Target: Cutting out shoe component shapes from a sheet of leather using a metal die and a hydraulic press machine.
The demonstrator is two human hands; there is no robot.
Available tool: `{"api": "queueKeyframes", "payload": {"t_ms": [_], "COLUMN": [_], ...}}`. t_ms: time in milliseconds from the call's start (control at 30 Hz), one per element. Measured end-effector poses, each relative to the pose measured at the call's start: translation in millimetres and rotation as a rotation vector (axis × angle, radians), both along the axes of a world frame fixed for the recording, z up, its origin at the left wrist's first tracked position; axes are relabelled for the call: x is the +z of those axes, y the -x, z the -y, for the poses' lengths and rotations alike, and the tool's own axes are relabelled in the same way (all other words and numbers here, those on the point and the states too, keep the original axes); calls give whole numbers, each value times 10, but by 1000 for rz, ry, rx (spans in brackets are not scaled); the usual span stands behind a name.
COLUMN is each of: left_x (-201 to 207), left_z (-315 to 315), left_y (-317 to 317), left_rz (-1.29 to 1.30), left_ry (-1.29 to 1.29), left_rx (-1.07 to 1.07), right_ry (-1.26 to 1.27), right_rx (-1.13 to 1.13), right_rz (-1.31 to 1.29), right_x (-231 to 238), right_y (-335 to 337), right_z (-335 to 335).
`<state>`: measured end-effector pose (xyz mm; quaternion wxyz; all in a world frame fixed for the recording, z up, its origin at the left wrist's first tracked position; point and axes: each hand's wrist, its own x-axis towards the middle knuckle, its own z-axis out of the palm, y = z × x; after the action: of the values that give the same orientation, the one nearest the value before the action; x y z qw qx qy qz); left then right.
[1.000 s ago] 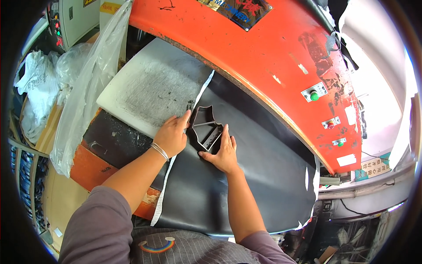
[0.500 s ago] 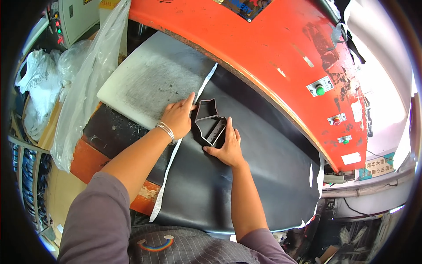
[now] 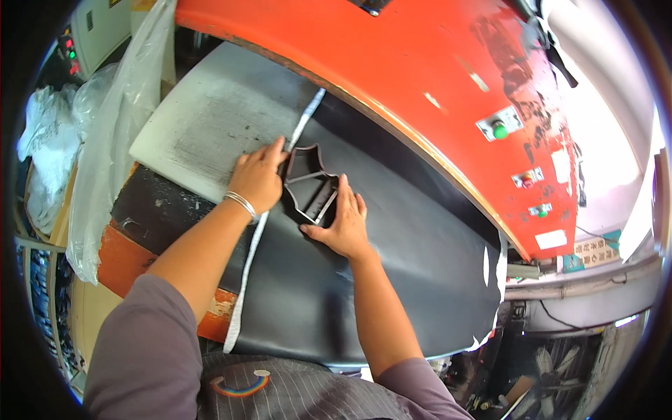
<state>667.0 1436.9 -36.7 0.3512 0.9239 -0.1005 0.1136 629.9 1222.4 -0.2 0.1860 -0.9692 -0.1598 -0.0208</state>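
Thumb and forefinger spread around its lower right, the right hand (image 3: pixel 341 222) holds one dark cutting die (image 3: pixel 306 177), the wrist in line with the forearm. On the die's other side the left hand (image 3: pixel 257 178) lies palm down, fingers slightly parted; I can't tell if they grip. The die lies on one black sheet (image 3: pixel 399 273), close to its pale left edge, beyond which a scuffed white pad (image 3: pixel 210 112) shows. Above looms one red press beam (image 3: pixel 392 70) with three push buttons (image 3: pixel 499 131), two green, one red.
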Motion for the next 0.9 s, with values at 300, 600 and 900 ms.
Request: {"api": "queueKeyframes", "payload": {"t_ms": [300, 600, 900], "left_x": [180, 120, 70], "left_z": [83, 108, 5], "left_y": [42, 51, 19], "left_rz": [-88, 7, 30], "left_ry": [-67, 25, 0], "left_rx": [33, 50, 31], "right_ry": [201, -178, -30], "right_rx": [-151, -114, -109], "right_rz": [-63, -49, -13], "right_x": [-52, 31, 125], "right_y": [1318, 1479, 285], "right_z": [675, 616, -5]}}
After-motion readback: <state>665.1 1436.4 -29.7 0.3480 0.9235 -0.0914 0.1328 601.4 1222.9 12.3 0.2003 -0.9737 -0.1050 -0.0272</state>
